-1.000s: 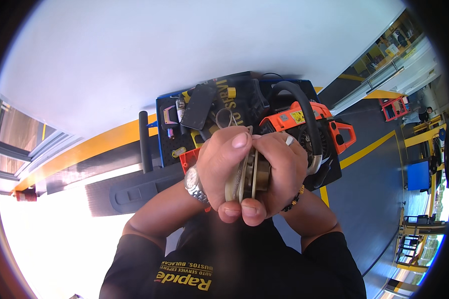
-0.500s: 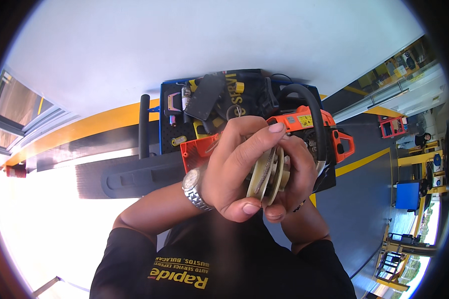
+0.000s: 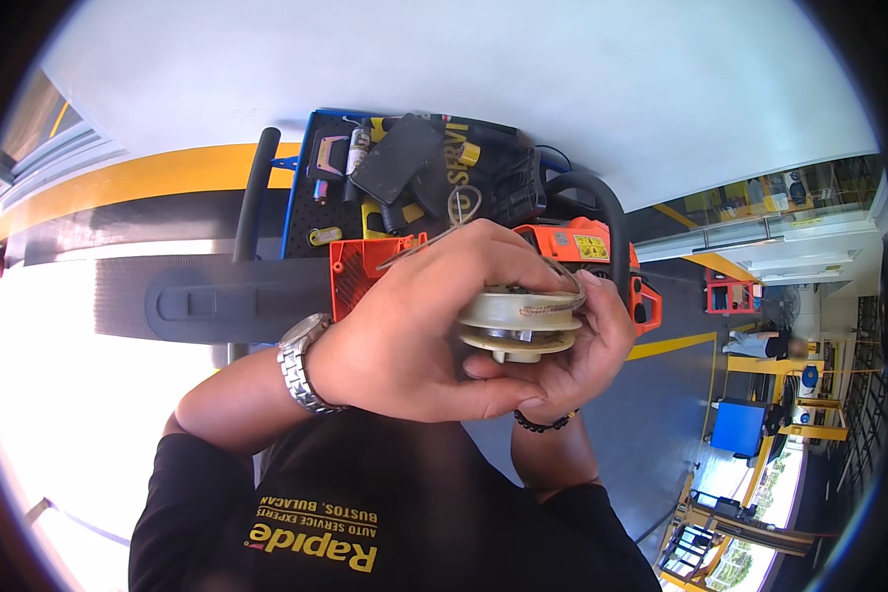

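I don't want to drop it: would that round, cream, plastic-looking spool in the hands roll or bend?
The round, cream, plastic-looking spool could roll if stood on edge, because its rims are circular. It's probably stiff: its rims look thick. The thin, grey-brown cord looks floppy, since it curls into a loop.

Yellow lettering [image 3: 318,536] marks the black shirt [image 3: 414,493] and dark material [image 3: 490,146]; a yellow label [image 3: 590,247] marks the orange chainsaw [image 3: 546,240].

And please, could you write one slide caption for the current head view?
Both hands hold a pale grooved spool, with an orange-and-black chainsaw lying beyond them.
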A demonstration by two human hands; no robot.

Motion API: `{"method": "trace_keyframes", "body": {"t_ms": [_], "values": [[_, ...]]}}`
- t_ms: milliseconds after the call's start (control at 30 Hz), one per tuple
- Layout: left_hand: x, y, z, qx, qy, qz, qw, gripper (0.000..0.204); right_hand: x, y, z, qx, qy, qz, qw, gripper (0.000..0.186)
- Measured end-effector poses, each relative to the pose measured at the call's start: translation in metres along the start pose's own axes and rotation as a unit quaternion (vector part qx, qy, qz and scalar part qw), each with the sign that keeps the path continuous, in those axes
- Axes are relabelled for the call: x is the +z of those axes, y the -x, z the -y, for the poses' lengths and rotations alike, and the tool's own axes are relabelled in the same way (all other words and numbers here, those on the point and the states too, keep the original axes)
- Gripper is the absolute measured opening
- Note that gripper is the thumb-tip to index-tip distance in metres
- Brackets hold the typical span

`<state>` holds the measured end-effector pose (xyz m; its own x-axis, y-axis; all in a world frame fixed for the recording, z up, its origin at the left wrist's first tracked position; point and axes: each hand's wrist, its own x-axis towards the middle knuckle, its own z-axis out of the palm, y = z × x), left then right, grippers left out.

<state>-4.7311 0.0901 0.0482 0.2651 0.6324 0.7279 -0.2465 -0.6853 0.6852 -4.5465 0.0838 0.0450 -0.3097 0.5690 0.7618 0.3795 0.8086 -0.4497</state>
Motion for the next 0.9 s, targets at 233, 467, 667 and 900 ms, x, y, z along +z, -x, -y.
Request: {"method": "trace_keyframes", "body": {"t_ms": [233,467,667,900], "values": [[0.018,0.017,-0.004,-0.043,-0.02,-0.108,0.993,0.082,0.013,-0.003,0.0,-0.016,-0.01,-0.057,0.998,0.086],[0.023,0.03,0.003,-0.046,0.024,-0.182,0.982,0.09,0.017,-0.013,0.003,-0.088,-0.03,0.004,0.996,0.08],[-0.014,0.045,0.002,-0.176,0.156,-0.336,0.912,0.082,-0.016,0.03,-0.027,0.079,-0.164,-0.012,0.983,0.044],[-0.017,0.075,0.011,-0.236,0.086,-0.346,0.904,0.072,0.013,0.098,-0.039,0.243,0.133,0.138,0.951,0.034]]}}
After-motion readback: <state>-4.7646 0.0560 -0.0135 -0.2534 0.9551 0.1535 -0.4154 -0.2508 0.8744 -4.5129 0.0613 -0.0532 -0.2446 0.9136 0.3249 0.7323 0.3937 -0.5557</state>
